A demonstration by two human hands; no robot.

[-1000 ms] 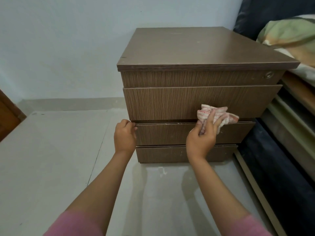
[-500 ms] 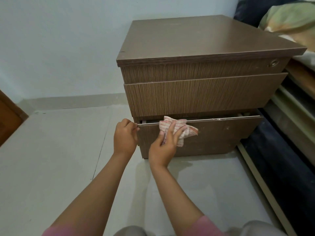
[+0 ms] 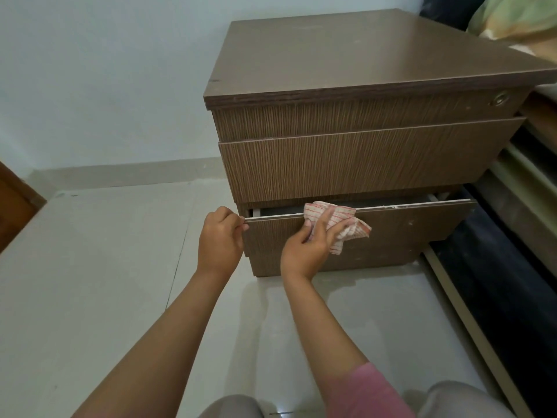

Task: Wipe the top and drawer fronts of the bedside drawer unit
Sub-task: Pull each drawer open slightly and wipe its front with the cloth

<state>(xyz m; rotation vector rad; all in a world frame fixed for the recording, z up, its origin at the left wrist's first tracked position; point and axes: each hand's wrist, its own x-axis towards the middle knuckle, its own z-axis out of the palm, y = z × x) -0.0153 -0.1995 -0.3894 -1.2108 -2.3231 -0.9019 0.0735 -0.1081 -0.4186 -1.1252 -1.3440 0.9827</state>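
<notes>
My left hand (image 3: 221, 236) grips the bottom drawer (image 3: 391, 233) open; my right hand (image 3: 313, 241) presses the cloth (image 3: 340, 224) on its top edge. I judge the rest unfinished.

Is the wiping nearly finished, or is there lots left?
Hard to say what's done: the top has faint specks, and nothing shows it has been wiped. In hand: the left hand holds the bottom drawer pulled out by its corner, while the right hand presses the striped cloth over its top edge. That drawer front shows pale spots to the right, so there's more to wipe.
</notes>
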